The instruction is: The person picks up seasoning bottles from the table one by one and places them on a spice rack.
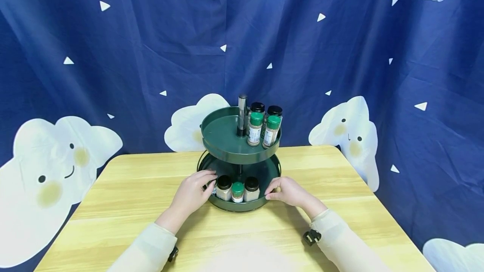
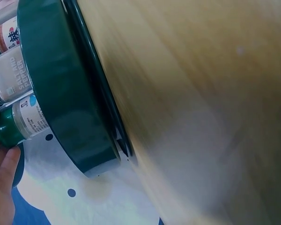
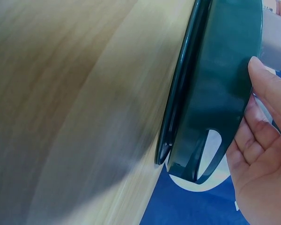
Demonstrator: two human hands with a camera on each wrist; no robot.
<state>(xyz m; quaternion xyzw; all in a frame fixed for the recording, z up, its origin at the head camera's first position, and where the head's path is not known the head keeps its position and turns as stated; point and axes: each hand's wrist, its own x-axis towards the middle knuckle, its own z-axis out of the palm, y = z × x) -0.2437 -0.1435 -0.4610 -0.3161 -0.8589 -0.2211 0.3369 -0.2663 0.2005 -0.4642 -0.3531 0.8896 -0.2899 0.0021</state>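
Note:
A dark green two-tier round rack stands on the wooden table. On its lower tier, at the left, my left hand grips the green cap of a small spice jar; in the head view the fingers hide most of this jar. Beside it in a row are a black-capped jar, a small green-capped jar and another black-capped jar. At the right of the lower tier, my right hand pinches the rim, thumb over the edge and the other fingers behind the wall.
On the upper tier, right of the metal post, stand two green-capped jars and two black-capped jars. The table reaches back to a blue curtain printed with clouds. Oval cut-outs pierce the tier walls.

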